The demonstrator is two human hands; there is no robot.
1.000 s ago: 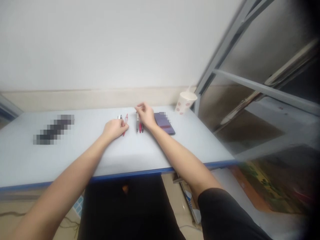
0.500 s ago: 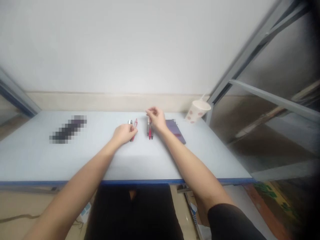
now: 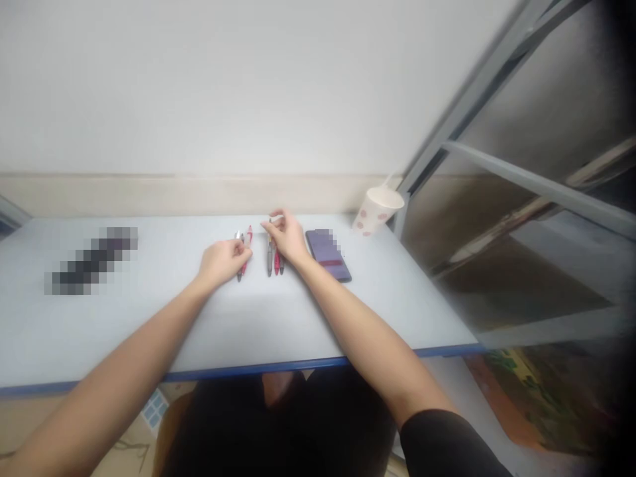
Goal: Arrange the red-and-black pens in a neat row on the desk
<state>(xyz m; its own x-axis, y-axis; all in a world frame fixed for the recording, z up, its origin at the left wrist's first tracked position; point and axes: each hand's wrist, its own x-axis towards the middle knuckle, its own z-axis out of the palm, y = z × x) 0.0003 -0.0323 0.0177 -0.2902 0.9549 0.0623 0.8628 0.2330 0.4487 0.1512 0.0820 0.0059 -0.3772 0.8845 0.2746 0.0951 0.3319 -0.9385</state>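
Observation:
My left hand (image 3: 223, 260) rests on the tabletop, its thumb and fingers closed around the red pen (image 3: 250, 232). A dark pen (image 3: 239, 275) lies beside that one, partly covered by the fingers. To the right, my right hand (image 3: 289, 237) pinches the upper part of a grey pen (image 3: 269, 263). Next to the grey pen, a second red pen (image 3: 277, 266) and a black pen (image 3: 282, 269) lie side by side, their upper ends hidden behind the right hand.
A dark phone (image 3: 328, 256) lies just right of my right hand. Behind it stands a spotted paper cup (image 3: 376, 211) with a straw, near a metal frame (image 3: 450, 129). A pixelated dark object (image 3: 92, 262) is at the left of the light table (image 3: 298, 324).
The camera view has shifted, so the table's things appear further left. Beside the right hand, the grey pen now sits slightly further apart from the red one. Both hands stay at their pens.

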